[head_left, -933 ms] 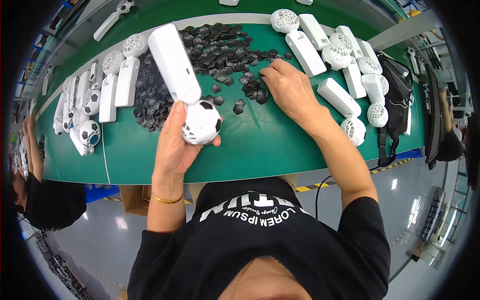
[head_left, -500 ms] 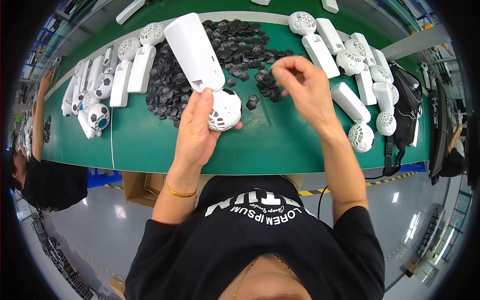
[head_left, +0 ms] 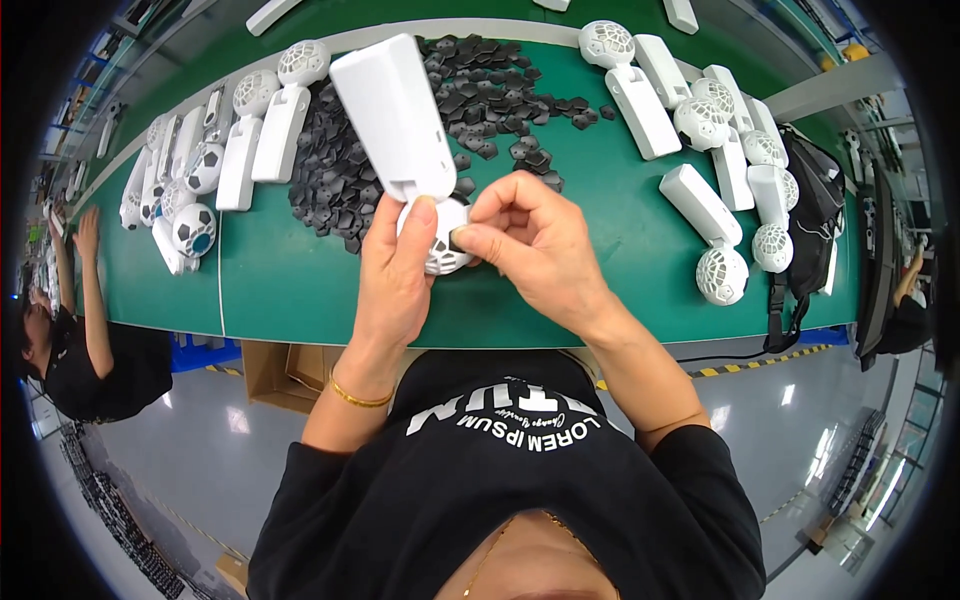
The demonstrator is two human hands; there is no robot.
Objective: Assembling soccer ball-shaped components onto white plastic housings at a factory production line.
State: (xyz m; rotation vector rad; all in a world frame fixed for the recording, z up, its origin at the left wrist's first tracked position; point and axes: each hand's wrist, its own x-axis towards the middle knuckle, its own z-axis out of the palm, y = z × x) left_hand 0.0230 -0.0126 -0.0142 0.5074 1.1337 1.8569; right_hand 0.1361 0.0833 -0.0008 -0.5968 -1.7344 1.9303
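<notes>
My left hand is closed round the neck of a white plastic device, made of a long box-shaped body and a ball-shaped head with cut-out openings. The body tilts away toward the far left, above the table. With thumb and forefinger pinched, my right hand presses at the right side of the ball. A small dark piece shows at the thumb tip; it looks like a black pentagon piece, mostly covered by my fingers. Beyond my hands lies a heap of black pentagon pieces.
White devices with uncovered ball heads lie along the right, beside a black backpack. More devices lie at the left, some with black pentagons on their balls. A co-worker is at the far left. A cardboard box stands below the table edge.
My right hand has come from the loose black pieces on the right to the ball in my left hand. The held device has shifted slightly. The co-worker's hand at left has moved.
</notes>
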